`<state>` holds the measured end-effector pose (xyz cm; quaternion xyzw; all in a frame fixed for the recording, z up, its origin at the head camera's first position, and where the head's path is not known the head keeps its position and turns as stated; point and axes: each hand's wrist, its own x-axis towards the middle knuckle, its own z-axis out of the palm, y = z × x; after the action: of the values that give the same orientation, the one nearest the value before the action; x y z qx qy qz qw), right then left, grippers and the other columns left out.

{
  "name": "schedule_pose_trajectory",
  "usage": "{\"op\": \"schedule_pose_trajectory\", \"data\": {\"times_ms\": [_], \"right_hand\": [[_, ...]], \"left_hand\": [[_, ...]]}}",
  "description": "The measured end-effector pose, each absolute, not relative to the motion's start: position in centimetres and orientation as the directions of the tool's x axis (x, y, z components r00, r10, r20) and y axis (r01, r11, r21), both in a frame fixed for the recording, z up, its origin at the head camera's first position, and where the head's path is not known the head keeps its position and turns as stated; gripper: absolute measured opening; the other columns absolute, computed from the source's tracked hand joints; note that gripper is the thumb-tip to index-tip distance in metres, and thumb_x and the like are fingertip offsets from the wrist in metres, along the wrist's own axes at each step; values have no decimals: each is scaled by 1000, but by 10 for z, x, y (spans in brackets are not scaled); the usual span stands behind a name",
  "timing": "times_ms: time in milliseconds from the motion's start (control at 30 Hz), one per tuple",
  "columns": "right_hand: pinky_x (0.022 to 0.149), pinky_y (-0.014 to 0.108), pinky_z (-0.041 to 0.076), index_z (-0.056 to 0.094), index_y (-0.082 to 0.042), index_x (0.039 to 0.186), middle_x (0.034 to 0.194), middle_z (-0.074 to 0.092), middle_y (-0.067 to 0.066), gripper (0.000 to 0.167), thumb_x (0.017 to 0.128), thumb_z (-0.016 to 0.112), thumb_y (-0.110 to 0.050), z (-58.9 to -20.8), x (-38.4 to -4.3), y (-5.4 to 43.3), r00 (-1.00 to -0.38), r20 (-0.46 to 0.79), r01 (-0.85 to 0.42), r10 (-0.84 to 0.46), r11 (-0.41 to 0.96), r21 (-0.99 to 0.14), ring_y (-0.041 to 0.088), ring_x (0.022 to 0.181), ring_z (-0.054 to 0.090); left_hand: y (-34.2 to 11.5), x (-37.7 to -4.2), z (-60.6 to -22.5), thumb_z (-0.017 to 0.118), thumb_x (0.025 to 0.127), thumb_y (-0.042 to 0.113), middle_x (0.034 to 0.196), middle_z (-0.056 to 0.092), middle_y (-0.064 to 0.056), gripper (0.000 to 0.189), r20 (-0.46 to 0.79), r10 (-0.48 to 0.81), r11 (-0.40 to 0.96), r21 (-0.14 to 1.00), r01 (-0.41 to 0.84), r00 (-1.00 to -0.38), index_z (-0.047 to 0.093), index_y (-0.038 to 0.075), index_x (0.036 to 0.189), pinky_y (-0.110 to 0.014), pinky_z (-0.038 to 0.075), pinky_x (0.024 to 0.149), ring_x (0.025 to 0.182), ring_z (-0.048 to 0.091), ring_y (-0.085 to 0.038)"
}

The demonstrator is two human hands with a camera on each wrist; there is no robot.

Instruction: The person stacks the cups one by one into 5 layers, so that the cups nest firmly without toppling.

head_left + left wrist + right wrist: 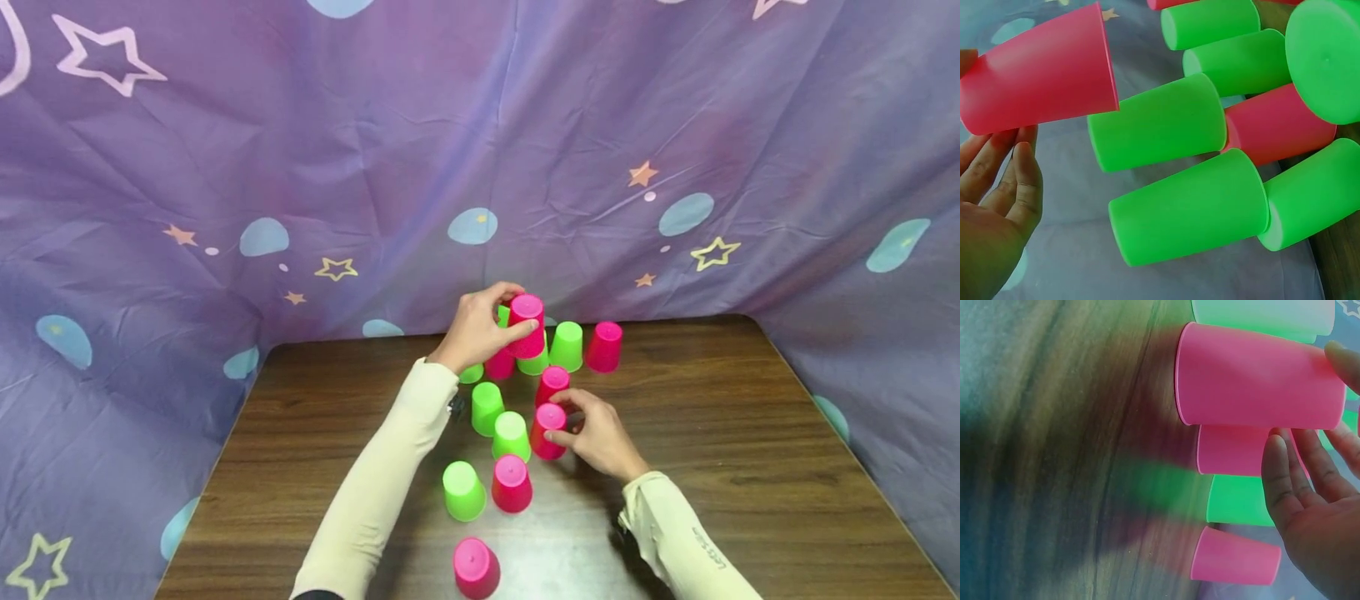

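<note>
My left hand (477, 330) holds an upside-down pink cup (528, 329) between thumb and fingers at the back of the table. In the left wrist view, its open rim is close to two raised green cups (1157, 125), which stand on a lower row with a pink cup (1282, 125) in it. Lower down, my right hand (602, 433) has its thumb and fingers around another upside-down pink cup (549, 433). That cup stands on the table next to a green cup (512, 435), with a second pink cup (553, 382) just behind it.
Along the back of the brown wooden table (720, 433) stand a green cup (566, 347) and a pink cup (604, 347). Nearer the front are a green cup (463, 490) and two pink ones, the closest cup (476, 567) by the front edge. A purple cloth (405, 167) hangs behind.
</note>
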<state>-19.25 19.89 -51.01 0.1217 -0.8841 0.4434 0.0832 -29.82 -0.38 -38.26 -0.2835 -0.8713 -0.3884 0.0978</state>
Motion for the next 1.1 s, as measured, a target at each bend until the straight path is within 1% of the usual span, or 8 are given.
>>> {"op": "schedule_pose_trajectory", "data": {"times_ms": [100, 167, 267, 333, 500, 867, 1000, 1100], "right_hand": [[70, 37, 61, 68, -5, 110, 106, 71, 9, 46, 70, 89, -8, -510, -192, 198, -953, 268, -300, -144, 585, -753, 21, 89, 69], [70, 37, 61, 68, -6, 110, 105, 71, 8, 45, 70, 90, -8, -510, -191, 198, -952, 270, -302, -145, 591, -748, 21, 88, 69], [70, 37, 60, 68, -6, 110, 104, 71, 7, 45, 70, 90, -9, -510, -189, 198, -952, 268, -302, -148, 598, -743, 21, 87, 69], [70, 36, 60, 69, -7, 110, 104, 71, 7, 45, 70, 90, -9, -509, -187, 198, -952, 267, -303, -150, 598, -742, 21, 86, 70], [69, 35, 60, 69, -7, 109, 102, 71, 6, 44, 70, 90, -8, -507, -183, 200, -947, 284, -318, -154, 601, -734, 22, 85, 69], [68, 34, 60, 69, -8, 110, 103, 71, 3, 45, 70, 90, -11, -502, -176, 198, -945, 285, -322, -160, 603, -730, 17, 87, 67], [68, 32, 59, 69, -9, 110, 103, 71, 2, 45, 69, 90, -10, -502, -174, 199, -943, 292, -327, -159, 600, -730, 15, 86, 67], [67, 31, 59, 69, -10, 109, 102, 71, 2, 45, 69, 90, -9, -501, -172, 200, -943, 295, -327, -155, 596, -733, 14, 86, 66]], "left_hand": [[2, -305, -384, 80, 84, 32, 117, 73, -5, 48, 370, 439, 542, 618, 570, -819, 66, 12, 125, -27, 57, 78, 90, 69, -21], [7, -309, -384, 79, 86, 32, 122, 72, -5, 48, 349, 449, 550, 617, 562, -823, 64, 12, 127, -32, 58, 88, 101, 69, -21], [13, -314, -384, 77, 87, 35, 126, 70, -4, 49, 307, 460, 584, 602, 544, -833, 63, 13, 128, -38, 51, 102, 116, 64, -24], [19, -317, -382, 77, 87, 37, 125, 69, -3, 48, 282, 467, 614, 579, 536, -838, 63, 14, 128, -40, 48, 105, 120, 60, -25], [31, -326, -384, 78, 86, 36, 118, 71, -6, 47, 279, 507, 635, 518, 573, -815, 65, 12, 124, -37, 51, 98, 117, 61, -28], [41, -341, -391, 78, 85, 40, 109, 73, -5, 45, 277, 534, 702, 381, 602, -798, 67, 10, 118, -34, 54, 89, 111, 62, -23], [44, -345, -393, 77, 86, 42, 107, 74, -4, 46, 266, 544, 716, 348, 605, -796, 67, 11, 117, -34, 54, 89, 111, 61, -24], [45, -347, -395, 78, 85, 44, 109, 74, -4, 47, 253, 541, 727, 339, 597, -802, 66, 13, 118, -35, 52, 94, 115, 60, -25]]}}
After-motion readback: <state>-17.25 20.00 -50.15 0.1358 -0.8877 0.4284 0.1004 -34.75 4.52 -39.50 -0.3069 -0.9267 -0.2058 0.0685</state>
